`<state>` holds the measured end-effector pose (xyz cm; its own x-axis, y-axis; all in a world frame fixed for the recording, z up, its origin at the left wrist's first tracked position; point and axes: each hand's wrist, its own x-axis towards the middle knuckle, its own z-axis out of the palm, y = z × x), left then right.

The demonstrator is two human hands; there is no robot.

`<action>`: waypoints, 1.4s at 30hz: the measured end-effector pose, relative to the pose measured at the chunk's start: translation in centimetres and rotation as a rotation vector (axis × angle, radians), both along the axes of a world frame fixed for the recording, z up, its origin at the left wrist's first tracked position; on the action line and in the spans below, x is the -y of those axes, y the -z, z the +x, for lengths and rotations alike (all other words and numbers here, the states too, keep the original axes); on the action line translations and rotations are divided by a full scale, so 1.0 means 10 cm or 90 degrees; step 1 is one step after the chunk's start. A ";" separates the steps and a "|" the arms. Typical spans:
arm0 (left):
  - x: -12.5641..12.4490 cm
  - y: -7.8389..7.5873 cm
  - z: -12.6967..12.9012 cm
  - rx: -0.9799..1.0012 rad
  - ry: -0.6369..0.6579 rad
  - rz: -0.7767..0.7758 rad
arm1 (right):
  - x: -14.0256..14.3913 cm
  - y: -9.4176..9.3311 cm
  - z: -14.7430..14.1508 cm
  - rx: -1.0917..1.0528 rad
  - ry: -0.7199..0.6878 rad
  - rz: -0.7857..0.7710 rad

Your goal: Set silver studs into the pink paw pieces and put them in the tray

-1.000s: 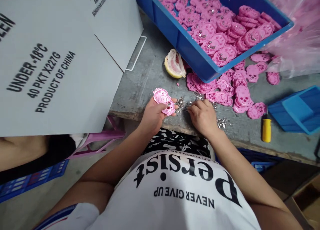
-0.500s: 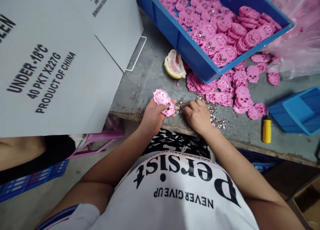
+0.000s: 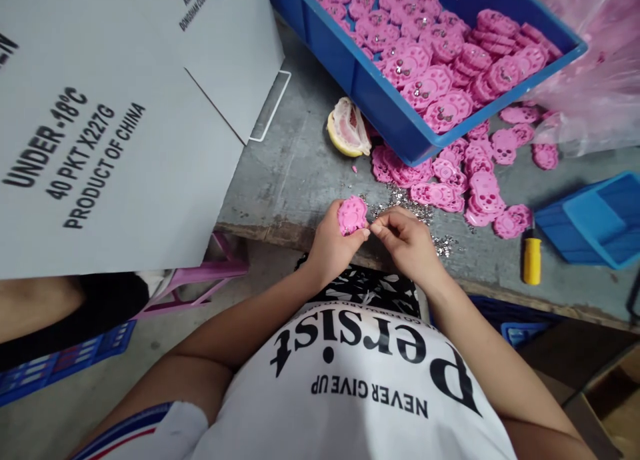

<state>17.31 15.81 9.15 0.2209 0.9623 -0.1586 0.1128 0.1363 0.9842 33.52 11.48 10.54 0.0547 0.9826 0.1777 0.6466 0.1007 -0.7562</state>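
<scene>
- Your left hand (image 3: 333,247) pinches the pink plastic piece (image 3: 353,215) by its edge; it looks light and stiff.
- Your right hand (image 3: 407,237) has its fingertips closed, contents too small to tell.

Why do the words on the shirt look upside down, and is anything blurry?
Head view: the camera looks down from above, so the shirt print reads inverted; even, soft light; the small metal bits glint; the fingertips meeting at the pink piece are slightly blurred.
</scene>
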 end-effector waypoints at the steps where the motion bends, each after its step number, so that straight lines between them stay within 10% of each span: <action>1: 0.00 0.00 0.01 -0.001 -0.004 0.001 | 0.01 -0.01 -0.01 0.023 0.002 0.015; 14: 0.01 -0.09 0.10 0.057 -0.030 -0.122 | 0.08 -0.18 -0.09 0.355 -0.023 0.120; 24: 0.02 -0.20 0.18 0.144 -0.045 -0.134 | 0.13 -0.07 -0.02 -0.137 0.082 0.064; 36: 0.04 -0.18 0.18 0.067 -0.025 -0.093 | 0.07 -0.10 -0.04 0.038 0.012 0.107; 42: -0.05 -0.33 0.09 0.317 0.192 -0.300 | 0.05 -0.14 0.06 -0.177 0.025 0.025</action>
<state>18.16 16.32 12.40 0.6172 0.7041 -0.3510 -0.2322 0.5893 0.7738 34.15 10.97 11.94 0.1446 0.9713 0.1888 0.4183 0.1129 -0.9013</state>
